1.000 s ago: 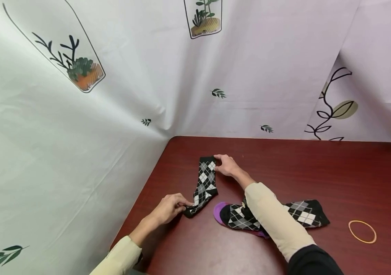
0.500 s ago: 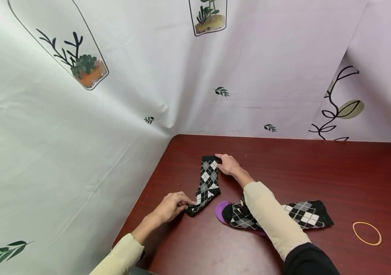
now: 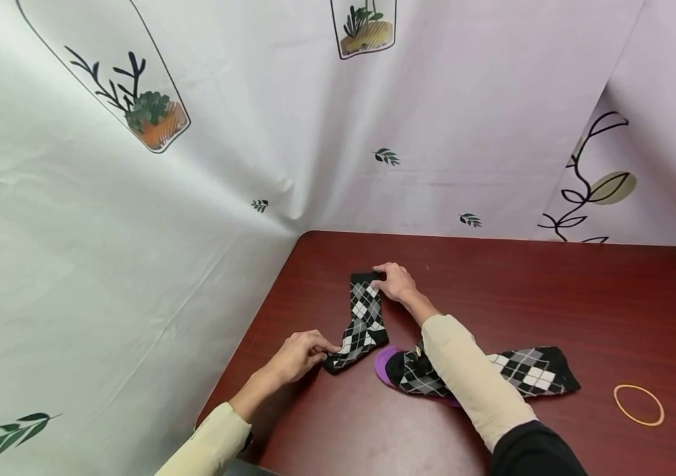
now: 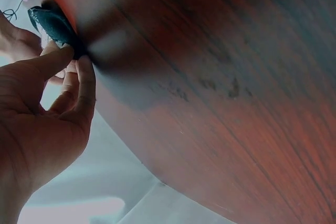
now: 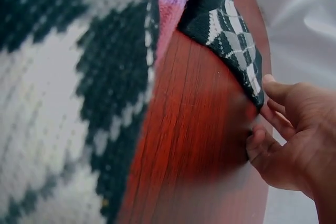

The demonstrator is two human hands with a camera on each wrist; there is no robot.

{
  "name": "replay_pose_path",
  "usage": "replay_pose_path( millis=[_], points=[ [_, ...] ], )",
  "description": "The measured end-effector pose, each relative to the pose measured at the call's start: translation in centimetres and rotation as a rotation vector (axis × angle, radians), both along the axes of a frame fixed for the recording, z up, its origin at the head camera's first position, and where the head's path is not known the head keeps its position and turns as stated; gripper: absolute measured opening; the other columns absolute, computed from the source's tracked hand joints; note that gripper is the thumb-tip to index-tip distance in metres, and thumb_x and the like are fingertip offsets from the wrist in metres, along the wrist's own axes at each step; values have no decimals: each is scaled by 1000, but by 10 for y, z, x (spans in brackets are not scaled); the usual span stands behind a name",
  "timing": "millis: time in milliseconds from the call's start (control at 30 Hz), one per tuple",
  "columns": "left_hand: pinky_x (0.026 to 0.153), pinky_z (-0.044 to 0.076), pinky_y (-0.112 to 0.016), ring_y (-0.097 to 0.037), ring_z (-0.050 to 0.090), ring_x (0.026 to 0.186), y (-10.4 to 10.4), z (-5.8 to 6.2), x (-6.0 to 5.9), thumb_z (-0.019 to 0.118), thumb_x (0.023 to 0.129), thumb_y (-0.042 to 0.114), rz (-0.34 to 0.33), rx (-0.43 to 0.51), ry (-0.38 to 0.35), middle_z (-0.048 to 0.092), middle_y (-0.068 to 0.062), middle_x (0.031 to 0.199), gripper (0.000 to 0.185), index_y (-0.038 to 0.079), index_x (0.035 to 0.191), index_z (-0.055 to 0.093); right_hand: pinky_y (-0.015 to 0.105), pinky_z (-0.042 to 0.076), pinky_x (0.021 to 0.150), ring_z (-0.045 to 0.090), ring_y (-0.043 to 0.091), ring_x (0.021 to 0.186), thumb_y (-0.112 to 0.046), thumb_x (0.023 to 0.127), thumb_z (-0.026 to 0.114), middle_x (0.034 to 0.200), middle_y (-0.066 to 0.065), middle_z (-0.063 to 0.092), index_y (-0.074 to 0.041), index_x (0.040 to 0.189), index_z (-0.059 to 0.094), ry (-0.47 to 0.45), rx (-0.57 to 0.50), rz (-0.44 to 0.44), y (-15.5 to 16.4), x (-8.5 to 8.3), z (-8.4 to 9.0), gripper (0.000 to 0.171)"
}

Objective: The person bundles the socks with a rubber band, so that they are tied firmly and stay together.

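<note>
Nearest, the toe end of an argyle sock (image 3: 361,324) is pinched between thumb and fingertips of the left hand (image 3: 299,356). The sock is laid flat on the red-brown table (image 3: 552,297), running away from the person. Just right of it a second argyle sock (image 3: 528,373) with a purple toe is partly covered by the right sleeve (image 3: 471,380). Farther on, the cuff end is gripped by the curled fingers of the right hand (image 3: 396,283). A rubber band (image 3: 638,404) is seen well apart at right — lying loose, not held in any container.

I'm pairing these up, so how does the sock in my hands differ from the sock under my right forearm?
The held sock is pinched at both ends, by the left hand and the right hand; the other sock lies untouched. The held sock runs away from you; the other sock lies crosswise, showing purple at its toe. Both share a black, grey and white argyle pattern.
</note>
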State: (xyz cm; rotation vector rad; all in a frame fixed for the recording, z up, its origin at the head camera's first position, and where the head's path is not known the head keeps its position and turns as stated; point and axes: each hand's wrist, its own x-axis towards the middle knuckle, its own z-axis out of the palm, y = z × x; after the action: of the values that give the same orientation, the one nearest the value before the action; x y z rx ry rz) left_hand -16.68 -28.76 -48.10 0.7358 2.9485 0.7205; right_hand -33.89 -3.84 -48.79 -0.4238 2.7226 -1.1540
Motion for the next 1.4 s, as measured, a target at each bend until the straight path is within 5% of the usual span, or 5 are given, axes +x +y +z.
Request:
replay_pose_path(
  millis=[867,1133,1400],
  points=[
    [70,52,-25,-3,62,78,3,-1,0,76,85,5,48,-14,0,68,9,92,31,26,107,78,48,49,92,62,29,109,-13,88,75,116,8,70,-15,109,77,-30,-122,-83,5,-2,-5,21],
    [72,53,-26,-2,64,77,7,-1,2,75,87,8,115,-14,0,70,9,89,20,17,104,74,45,48,96,59,31,116,-16,92,72,117,11,70,-10,109,77,-8,-147,-59,12,-2,0,19],
    [71,51,-30,-1,62,74,11,9,0,73,84,14,208,-73,-1,65,15,80,14,21,96,73,41,57,68,70,29,79,-14,93,70,98,13,75,-4,109,74,-89,-301,-44,31,-4,16,20]
  ],
)
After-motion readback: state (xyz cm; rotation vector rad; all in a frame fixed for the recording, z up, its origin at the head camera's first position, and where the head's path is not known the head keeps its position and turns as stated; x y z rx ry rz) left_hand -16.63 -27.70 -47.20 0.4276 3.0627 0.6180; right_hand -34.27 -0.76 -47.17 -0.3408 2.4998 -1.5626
